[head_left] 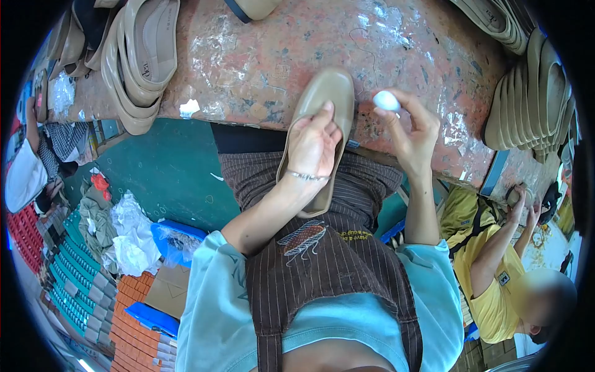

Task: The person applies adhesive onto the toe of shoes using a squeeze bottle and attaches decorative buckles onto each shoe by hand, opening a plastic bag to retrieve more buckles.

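Observation:
A beige shoe (328,92) lies with its toe over the worktable's edge and its heel above my lap. My left hand (313,144) reaches into its opening, with the thumb on the upper near the toe, and grips it. To the right of the toe, my right hand (411,127) holds a small white rounded object (387,101) between thumb and fingers, just over the tabletop and apart from the shoe. What the white object is made of cannot be made out.
Nested beige shoes (141,59) stand at the table's left, and more stacked shoes (527,102) at the right. Another shoe (253,7) sits at the far edge. A co-worker in a yellow shirt (493,282) works at right. A blue bin (176,240) stands below left.

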The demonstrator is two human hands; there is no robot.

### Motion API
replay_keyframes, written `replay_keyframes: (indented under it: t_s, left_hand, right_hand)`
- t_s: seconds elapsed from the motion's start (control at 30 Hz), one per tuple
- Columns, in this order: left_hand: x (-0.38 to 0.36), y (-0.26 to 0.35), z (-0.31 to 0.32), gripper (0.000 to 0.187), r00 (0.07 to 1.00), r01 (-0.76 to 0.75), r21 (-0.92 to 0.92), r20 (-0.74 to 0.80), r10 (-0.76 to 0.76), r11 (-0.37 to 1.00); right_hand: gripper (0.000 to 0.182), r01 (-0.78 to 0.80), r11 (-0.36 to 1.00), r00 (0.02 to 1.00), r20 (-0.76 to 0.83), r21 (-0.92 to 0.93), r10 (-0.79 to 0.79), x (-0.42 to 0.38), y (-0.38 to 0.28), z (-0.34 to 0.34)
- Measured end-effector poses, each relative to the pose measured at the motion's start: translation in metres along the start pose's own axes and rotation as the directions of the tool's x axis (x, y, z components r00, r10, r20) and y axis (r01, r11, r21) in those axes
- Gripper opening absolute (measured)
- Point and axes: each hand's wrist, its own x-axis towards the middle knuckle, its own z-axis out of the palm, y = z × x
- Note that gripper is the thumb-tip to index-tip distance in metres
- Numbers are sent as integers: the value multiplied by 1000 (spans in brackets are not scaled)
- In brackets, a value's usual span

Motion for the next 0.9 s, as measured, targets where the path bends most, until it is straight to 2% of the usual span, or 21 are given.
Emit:
replay_keyframes:
  t_s: [0.03,0.1,0.17,0.23,0.27,0.33,0.37,0.43,0.57,0.67,0.9]
  left_hand:
    - [-3,-1,-4,19,1000,5,-5,-5,-5,1000]
    - [-13,-2,-13,19,991,36,-51,130,-29,998]
    - [-15,-3,-9,17,994,44,-71,101,-36,997]
    - [-12,-5,-11,4,996,39,-102,81,-30,994]
    - [-11,-6,-15,4,997,43,-105,73,-35,994]
    - [-9,-6,-22,7,979,40,-126,204,-14,991]
    - [-10,-8,-23,7,979,42,-127,201,-16,991]
    - [-14,-9,-17,8,988,-28,-50,153,36,998]
    - [-13,-10,-22,10,980,-10,-71,196,24,997]
    - [-14,-10,-18,14,979,-38,-43,198,46,998]
    - [-12,-12,-18,19,975,-74,-7,210,74,997]
  right_hand:
    - [23,119,982,993,32,-149,-115,-1,-5,-1]
    - [23,118,980,993,47,-161,-112,-7,-9,-1]
    - [24,150,965,987,83,-216,-135,-13,-9,0]
    - [24,146,959,987,103,-241,-124,-17,-11,4]
    - [25,152,952,985,117,-267,-124,-18,-11,5]
    - [23,167,941,982,136,-294,-132,-21,-10,5]
    - [22,189,929,978,150,-319,-148,-22,-10,6]
    - [22,213,916,974,150,-341,-170,-21,-10,6]
    - [21,255,892,965,161,-372,-209,-20,-10,8]
    - [18,233,892,965,202,-387,-165,-20,-16,7]
    - [18,256,880,962,193,-400,-192,-18,-19,12]
